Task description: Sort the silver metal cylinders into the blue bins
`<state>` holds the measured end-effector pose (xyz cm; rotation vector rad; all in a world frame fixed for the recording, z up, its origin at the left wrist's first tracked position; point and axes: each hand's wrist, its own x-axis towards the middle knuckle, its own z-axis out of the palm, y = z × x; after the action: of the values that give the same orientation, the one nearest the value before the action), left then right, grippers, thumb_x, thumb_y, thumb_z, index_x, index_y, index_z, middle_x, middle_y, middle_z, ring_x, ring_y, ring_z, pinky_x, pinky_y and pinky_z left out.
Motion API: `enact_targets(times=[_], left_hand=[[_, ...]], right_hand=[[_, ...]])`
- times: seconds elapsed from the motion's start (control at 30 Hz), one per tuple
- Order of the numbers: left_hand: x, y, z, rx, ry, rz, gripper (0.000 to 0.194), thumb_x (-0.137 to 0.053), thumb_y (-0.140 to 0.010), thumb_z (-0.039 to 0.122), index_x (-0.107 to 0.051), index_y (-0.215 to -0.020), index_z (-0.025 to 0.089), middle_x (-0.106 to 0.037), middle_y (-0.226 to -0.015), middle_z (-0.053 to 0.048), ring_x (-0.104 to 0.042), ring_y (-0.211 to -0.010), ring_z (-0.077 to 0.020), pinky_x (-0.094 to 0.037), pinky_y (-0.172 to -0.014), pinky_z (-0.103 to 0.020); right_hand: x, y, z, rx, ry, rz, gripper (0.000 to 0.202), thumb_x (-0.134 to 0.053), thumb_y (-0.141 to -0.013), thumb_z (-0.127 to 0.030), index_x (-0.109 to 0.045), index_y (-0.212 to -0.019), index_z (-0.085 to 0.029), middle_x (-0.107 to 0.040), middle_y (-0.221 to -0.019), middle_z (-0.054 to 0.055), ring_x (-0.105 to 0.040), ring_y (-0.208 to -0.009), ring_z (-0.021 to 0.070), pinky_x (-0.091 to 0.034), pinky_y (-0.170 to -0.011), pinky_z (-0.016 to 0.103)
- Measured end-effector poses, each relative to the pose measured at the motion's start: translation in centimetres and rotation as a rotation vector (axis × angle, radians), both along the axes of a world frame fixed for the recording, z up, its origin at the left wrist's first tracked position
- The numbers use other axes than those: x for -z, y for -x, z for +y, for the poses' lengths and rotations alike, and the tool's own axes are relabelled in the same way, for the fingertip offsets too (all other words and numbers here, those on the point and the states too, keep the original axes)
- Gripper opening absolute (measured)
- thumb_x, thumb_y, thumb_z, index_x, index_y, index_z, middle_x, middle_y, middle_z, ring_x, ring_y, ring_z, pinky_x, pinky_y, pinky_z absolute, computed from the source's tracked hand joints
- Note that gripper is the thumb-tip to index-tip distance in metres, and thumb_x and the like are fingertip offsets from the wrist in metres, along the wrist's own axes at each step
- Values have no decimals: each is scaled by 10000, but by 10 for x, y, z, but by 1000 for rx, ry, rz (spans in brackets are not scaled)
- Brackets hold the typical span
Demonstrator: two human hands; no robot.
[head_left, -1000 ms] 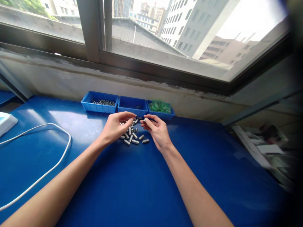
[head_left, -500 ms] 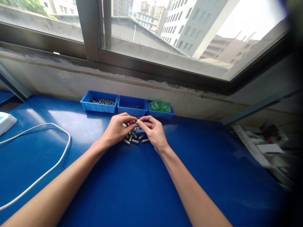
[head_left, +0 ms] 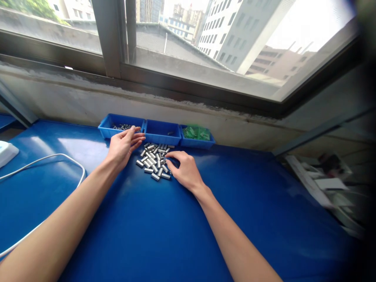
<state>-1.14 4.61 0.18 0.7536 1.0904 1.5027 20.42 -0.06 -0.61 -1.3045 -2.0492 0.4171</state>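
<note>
My left hand point(head_left: 125, 144) is over the front right edge of the left blue bin point(head_left: 114, 133), its fingers stretched out and apart, with nothing visible in them. Small metal screws point(head_left: 122, 127) lie in that bin, partly hidden by the hand. My right hand point(head_left: 185, 169) is at the right side of a pile of short silver metal posts point(head_left: 150, 159) on the blue table point(head_left: 164, 223). Its thumb and index finger curl together in a pinch against the pile's edge; whatever lies between the tips is too small to make out.
The middle blue bin point(head_left: 163, 138) holds a small dark piece. Green plastic packets point(head_left: 196, 132) fill the right bin point(head_left: 202, 145). A white cable point(head_left: 84, 172) curves over the table at left, near a white device point(head_left: 8, 152). Behind the bins stand a wall and window.
My hands have parted from their joint hold on a small piece. The left hand moved left and up to the screw bin; the right moved slightly down, beside the posts, uncovering the pile.
</note>
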Motion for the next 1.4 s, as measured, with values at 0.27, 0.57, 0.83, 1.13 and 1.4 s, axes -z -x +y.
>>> enact_targets(times=[0.27,0.57,0.83,1.13,1.4], left_hand=[[0,-12,-10,155,-15,205,447,-702,-801,535,-738,-962,119,-747,-855,-106,-703,-740,-162,-540,-679,-243],[-1,-16,-12,160,-62,275,479,-676,-802,595,-746,-885,128,-734,-784,-91,-685,-722,-172,-524,-701,-263],[-3,-17,-14,160,-84,295,478,-678,-795,600,-744,-862,132,-731,-775,-90,-676,-708,-175,-516,-696,-271],[-5,-20,-18,230,-155,398,469,-653,-824,590,-758,-929,146,-748,-817,-90,-689,-758,-194,-522,-707,-278],[-8,-29,-32,533,-375,501,412,-714,-817,438,-726,-1139,182,-753,-1058,-99,-715,-945,-242,-564,-816,-313]], right_hand=[[-2,0,1,10,34,10,197,-591,-881,-154,-750,-978,-218,-767,-999,55,-697,-927,222,-520,-874,361],[-3,-1,2,-11,74,32,241,-633,-807,-116,-752,-985,-225,-770,-998,37,-702,-918,211,-530,-872,346],[-3,-5,3,22,85,77,129,-644,-780,-158,-749,-832,-212,-757,-838,29,-696,-773,188,-525,-759,306],[-1,-7,10,84,343,642,187,-780,-715,-354,-752,-813,-197,-748,-803,38,-684,-734,185,-550,-710,323],[-11,-7,9,20,532,988,235,-854,-645,-335,-734,-802,-208,-732,-807,12,-663,-751,145,-524,-748,281]])
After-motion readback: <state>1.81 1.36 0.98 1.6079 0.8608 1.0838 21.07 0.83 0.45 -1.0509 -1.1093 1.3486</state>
